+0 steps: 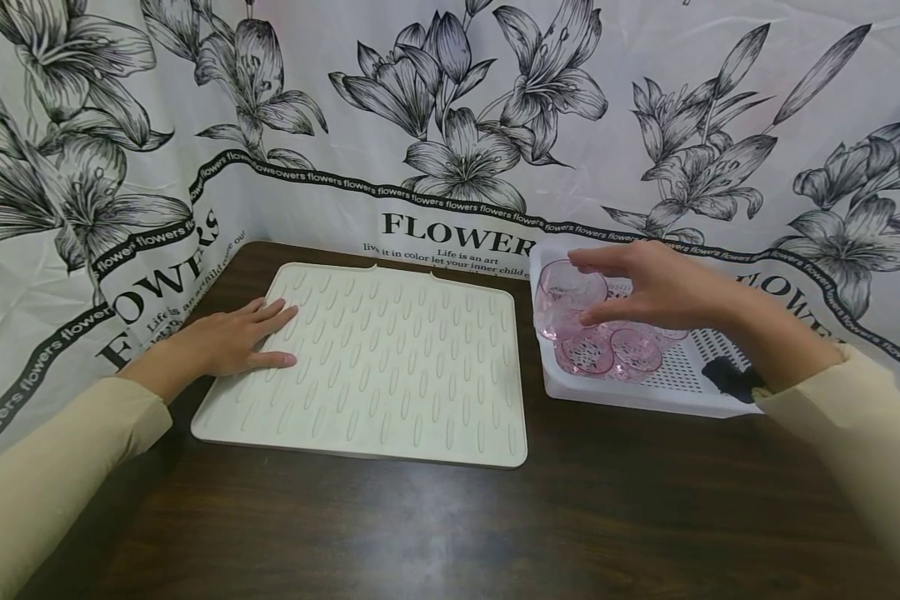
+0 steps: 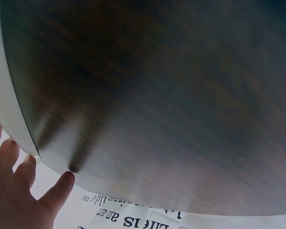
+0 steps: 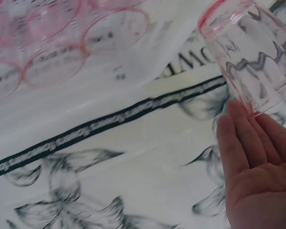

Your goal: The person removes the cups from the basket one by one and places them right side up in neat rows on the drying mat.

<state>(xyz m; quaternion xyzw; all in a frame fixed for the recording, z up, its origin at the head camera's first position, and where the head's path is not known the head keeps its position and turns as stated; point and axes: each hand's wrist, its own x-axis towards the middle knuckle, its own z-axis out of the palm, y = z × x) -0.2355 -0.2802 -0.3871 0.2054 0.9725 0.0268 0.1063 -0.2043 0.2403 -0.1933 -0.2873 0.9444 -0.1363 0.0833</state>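
Observation:
My left hand [image 1: 236,337] rests with spread fingers on the left edge of a cream drying mat [image 1: 397,367] with rows of raised oval ridges. In the left wrist view, the fingers [image 2: 25,172] lie along the mat's pale edge. On the right, my right hand [image 1: 656,287] holds a clear, pink-tinted drinking glass [image 1: 566,292] over the left end of a white basket. The right wrist view shows this glass [image 3: 257,57] tilted, its rim pink, with fingertips at its base. Several more pink glasses [image 1: 633,354] stand in the basket below, partly hidden by the hand.
The white perforated basket [image 1: 645,402] sits on the dark wooden table [image 1: 420,533], right of the mat. A dark object [image 1: 731,379] shows beside my right wrist; its kind is unclear. A flower-printed white sheet [image 1: 285,200] hangs behind the table and along its left side.

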